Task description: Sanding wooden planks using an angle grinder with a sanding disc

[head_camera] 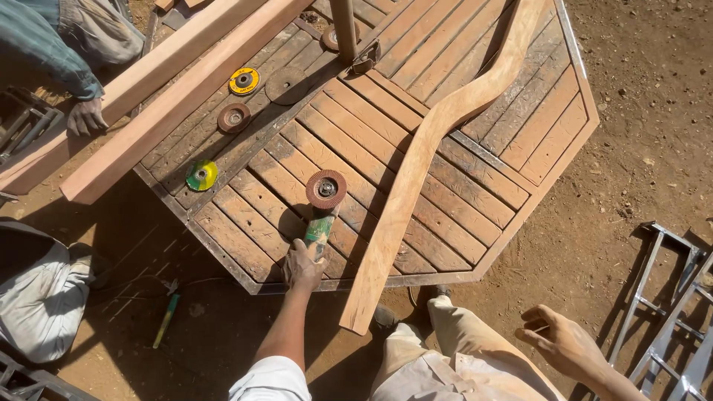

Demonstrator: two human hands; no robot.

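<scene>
Green angle grinder [321, 215] within left-hand fingers [297, 261]

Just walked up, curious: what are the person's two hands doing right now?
Left hand: closed around the angle grinder, which rests on the slatted wooden table.
Right hand: open, holding nothing.
</scene>
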